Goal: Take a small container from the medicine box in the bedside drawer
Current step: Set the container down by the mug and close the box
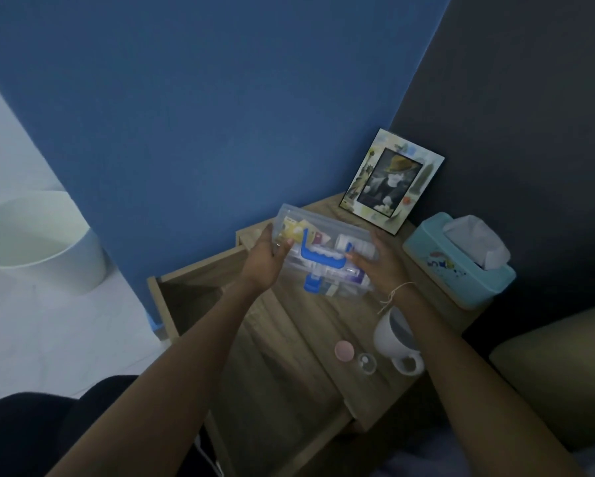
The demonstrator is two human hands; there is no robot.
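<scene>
A clear plastic medicine box (327, 249) with a blue handle and blue latch is held over the wooden bedside table (310, 315), its lid closed. My left hand (267, 258) grips its left end and my right hand (378, 265) grips its right end. Packets and a white bottle show through the plastic. The drawer (193, 287) stands pulled out to the left, its inside dark. A small clear container (366, 363) and a pink round lid (344, 351) lie on the tabletop near the front.
A white mug (394, 339) stands by my right forearm. A teal tissue box (461, 266) and a picture frame (392, 182) sit at the back of the table. A white bin (45, 242) stands on the floor at left. A beige cushion (557, 380) is at right.
</scene>
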